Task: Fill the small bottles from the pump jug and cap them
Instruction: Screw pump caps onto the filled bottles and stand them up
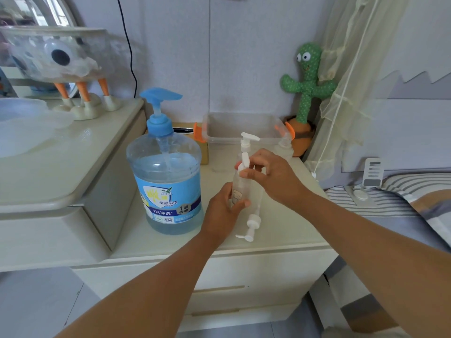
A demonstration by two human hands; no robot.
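A large clear pump jug [166,181] with a blue pump head and blue label stands on the cream nightstand [288,235]. Just right of it my left hand [223,211] grips the body of a small clear bottle [240,185] held upright. My right hand [273,175] pinches the white pump cap [244,164] at that bottle's neck. Behind stands another small bottle with a white pump cap [247,140]. A third small bottle [284,148], uncapped, stands at the right by the tub. A loose white pump cap [251,226] with its tube lies on the nightstand in front.
A clear plastic tub [214,135] with orange clips stands at the back of the nightstand. A green cactus toy [306,89] leans in the corner beside a sheer curtain. A higher cream dresser [61,167] is on the left, a bed with striped bedding [390,198] on the right.
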